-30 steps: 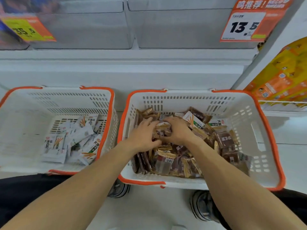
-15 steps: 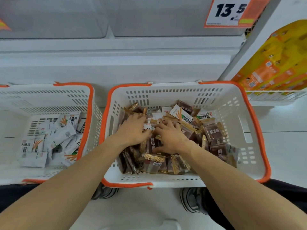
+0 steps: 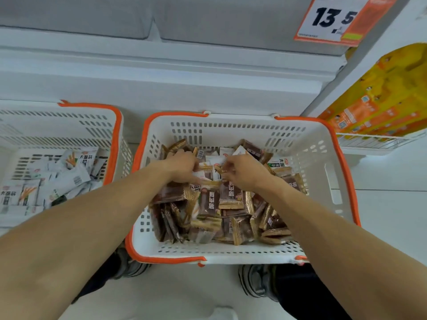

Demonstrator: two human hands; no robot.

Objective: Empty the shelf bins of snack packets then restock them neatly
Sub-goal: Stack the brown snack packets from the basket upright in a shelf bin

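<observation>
Brown snack packets [image 3: 231, 196] under the fingers: glossy crinkled film
Basket [image 3: 321, 162] around them: white slotted plastic, orange rim
White packets [image 3: 69, 174] leftward: smooth matt film
Price tag [image 3: 332, 18]: glossy card

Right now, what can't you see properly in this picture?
- Head view: fingertips of the left hand and right hand are buried among brown packets.
- Left basket is cut off by the picture's left edge.
- Small print on the price tag is blurred.

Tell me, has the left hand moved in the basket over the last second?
Yes. The left hand has slid toward the basket's far wall, away from the near rim, over the brown packets.
</observation>
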